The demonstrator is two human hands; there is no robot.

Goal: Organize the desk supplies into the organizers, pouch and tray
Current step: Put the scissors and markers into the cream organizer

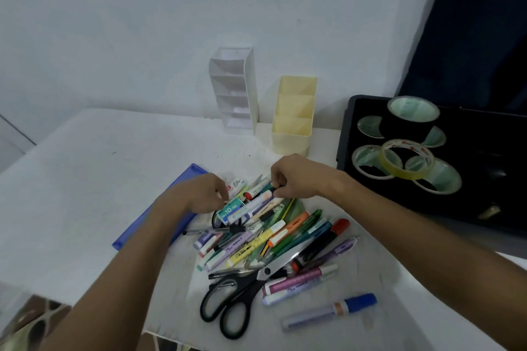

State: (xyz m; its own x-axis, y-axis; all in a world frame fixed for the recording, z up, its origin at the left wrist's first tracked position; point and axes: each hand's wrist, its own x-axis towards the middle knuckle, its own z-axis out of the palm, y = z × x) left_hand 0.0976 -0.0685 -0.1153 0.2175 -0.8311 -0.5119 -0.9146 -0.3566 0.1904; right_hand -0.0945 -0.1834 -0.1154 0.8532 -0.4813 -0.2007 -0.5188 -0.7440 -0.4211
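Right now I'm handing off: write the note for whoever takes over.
Left hand grips a staples box; right hand pinches a small dark item atop the pile of pens and markers.
Done: tape rolls sit in the black tray.
Left: white organizer and yellow organizer empty; scissors and blue-capped marker loose on the table.

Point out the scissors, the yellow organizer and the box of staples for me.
scissors (258, 276): head view, on the pivot screw.
yellow organizer (289, 144): head view, on its front wall.
box of staples (230, 210): head view, on its printed top face.
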